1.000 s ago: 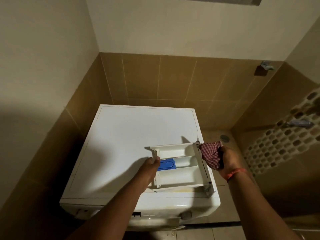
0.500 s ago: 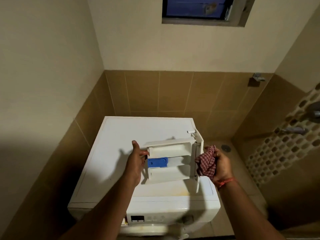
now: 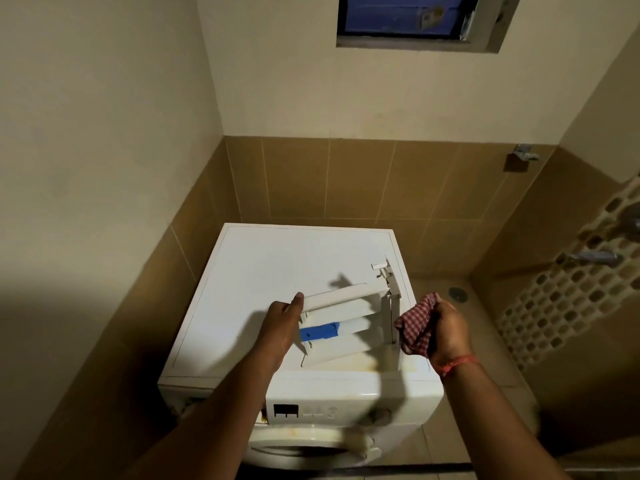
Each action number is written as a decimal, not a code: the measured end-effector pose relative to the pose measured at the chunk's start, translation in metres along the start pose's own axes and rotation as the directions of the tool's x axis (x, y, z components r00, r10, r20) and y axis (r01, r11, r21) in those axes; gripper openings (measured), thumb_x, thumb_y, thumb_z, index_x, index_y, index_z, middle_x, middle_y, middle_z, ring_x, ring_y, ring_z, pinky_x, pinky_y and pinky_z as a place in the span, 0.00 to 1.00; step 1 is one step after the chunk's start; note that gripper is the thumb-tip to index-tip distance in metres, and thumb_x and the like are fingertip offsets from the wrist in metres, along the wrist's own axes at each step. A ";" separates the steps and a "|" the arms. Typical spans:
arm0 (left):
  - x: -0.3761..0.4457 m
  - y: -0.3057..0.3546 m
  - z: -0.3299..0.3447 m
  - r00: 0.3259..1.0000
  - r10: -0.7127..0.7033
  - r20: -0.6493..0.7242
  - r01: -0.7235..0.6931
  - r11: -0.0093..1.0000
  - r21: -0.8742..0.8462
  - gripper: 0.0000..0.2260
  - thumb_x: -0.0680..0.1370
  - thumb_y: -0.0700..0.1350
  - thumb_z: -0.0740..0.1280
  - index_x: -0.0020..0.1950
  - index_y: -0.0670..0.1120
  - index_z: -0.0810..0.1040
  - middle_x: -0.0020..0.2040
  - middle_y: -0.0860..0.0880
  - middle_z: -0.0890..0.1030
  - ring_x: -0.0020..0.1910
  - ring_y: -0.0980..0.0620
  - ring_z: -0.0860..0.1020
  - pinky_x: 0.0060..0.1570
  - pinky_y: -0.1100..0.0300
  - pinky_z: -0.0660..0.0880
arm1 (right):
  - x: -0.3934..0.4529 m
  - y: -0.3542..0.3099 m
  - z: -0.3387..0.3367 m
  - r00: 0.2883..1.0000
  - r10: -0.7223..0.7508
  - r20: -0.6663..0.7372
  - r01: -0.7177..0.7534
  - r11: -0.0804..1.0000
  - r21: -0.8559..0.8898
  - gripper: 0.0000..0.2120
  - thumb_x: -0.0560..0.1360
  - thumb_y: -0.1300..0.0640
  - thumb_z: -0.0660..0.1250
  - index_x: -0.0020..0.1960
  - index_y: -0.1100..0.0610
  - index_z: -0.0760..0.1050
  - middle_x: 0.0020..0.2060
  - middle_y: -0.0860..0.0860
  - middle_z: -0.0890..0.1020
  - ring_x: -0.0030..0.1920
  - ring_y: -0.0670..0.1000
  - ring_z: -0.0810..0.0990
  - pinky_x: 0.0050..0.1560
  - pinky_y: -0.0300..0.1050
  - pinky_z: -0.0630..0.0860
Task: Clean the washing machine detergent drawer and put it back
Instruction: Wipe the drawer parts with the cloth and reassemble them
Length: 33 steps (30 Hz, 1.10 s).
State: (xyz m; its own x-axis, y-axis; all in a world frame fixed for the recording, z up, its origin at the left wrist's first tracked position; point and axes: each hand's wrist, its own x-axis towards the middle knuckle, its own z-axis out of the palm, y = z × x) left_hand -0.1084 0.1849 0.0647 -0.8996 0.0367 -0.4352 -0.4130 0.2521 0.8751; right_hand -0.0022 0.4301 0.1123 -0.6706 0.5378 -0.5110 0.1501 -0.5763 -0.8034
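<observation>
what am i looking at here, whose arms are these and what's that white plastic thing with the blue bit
There is no robot here. This is one picture from a wide-angle camera worn on a person's head, looking forward and down, so the two arms reaching in from the bottom are the wearer's own.

Below them stands a white front-loading washing machine in a corner with brown tiles. The left hand holds the white plastic detergent drawer, tilted on its side over the machine's top; the blue plastic insert is one of its compartments. The right hand grips a bunched red and white checked cloth beside the drawer's end. A red thread bracelet sits on that wrist.

A small dark window is high on the wall.
</observation>
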 end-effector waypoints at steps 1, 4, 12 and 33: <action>-0.003 0.000 0.000 0.999 0.045 -0.016 -0.044 0.999 0.030 0.21 0.78 0.60 0.62 0.52 0.41 0.73 0.45 0.46 0.77 0.41 0.50 0.74 0.40 0.58 0.69 | 0.001 0.001 -0.004 0.998 -0.021 -0.060 0.021 1.000 0.010 0.15 0.76 0.47 0.57 0.49 0.59 0.74 0.43 0.70 0.78 0.35 0.62 0.82 0.34 0.49 0.79; -0.007 -0.001 -0.001 0.983 0.179 -0.030 -0.176 0.981 0.086 0.22 0.78 0.60 0.64 0.67 0.48 0.69 0.61 0.47 0.76 0.56 0.49 0.77 0.57 0.53 0.74 | -0.010 0.009 -0.012 0.982 -0.080 -0.170 0.093 0.993 0.068 0.16 0.79 0.51 0.58 0.54 0.62 0.78 0.53 0.65 0.82 0.51 0.64 0.83 0.39 0.51 0.80; -0.010 0.003 -0.007 0.855 0.495 0.154 -0.504 0.722 0.474 0.21 0.82 0.57 0.55 0.74 0.51 0.68 0.68 0.49 0.72 0.61 0.50 0.76 0.64 0.56 0.70 | -0.070 0.085 0.002 0.993 0.109 -0.053 -0.090 0.954 0.286 0.15 0.83 0.56 0.59 0.64 0.65 0.72 0.58 0.66 0.80 0.58 0.66 0.79 0.52 0.60 0.80; -0.002 0.004 -0.004 0.733 0.610 0.299 -0.654 0.512 0.557 0.23 0.81 0.56 0.48 0.58 0.47 0.79 0.50 0.49 0.80 0.49 0.49 0.77 0.48 0.55 0.74 | -0.039 0.106 0.116 0.962 -0.266 -0.067 0.238 0.931 -0.277 0.15 0.78 0.64 0.62 0.60 0.48 0.74 0.50 0.47 0.83 0.51 0.50 0.83 0.57 0.49 0.79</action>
State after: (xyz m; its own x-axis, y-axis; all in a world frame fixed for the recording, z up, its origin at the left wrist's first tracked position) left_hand -0.1087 0.1822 0.0699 -0.8693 0.4704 0.1516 0.4556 0.6437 0.6149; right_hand -0.0442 0.2769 0.0827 -0.6358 0.7118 -0.2986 0.1817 -0.2379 -0.9541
